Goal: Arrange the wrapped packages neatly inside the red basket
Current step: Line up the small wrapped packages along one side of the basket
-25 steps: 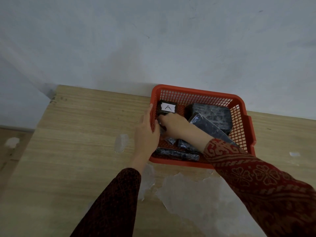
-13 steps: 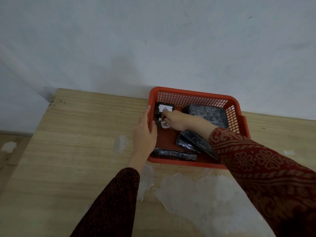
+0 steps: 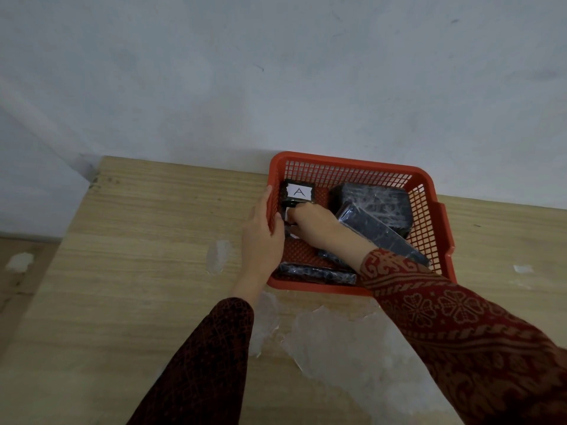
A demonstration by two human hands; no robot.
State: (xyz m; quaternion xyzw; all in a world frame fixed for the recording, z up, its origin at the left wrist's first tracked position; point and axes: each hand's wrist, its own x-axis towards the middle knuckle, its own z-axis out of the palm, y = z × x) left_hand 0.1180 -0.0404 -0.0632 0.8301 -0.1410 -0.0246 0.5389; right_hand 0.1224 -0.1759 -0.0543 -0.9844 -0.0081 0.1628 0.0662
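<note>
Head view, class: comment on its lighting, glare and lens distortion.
Head view: dim, flat light with soft shadows; small glints on the wrapped packages in the red basket; label "A" readable; wide-angle lens bows the table edge; sleeves near the frame's bottom look soft.

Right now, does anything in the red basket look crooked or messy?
Yes. One long package lies slanted, propped on the big package instead of flat in the basket. The table looks damaged too: pale patches where its surface has peeled.
</note>
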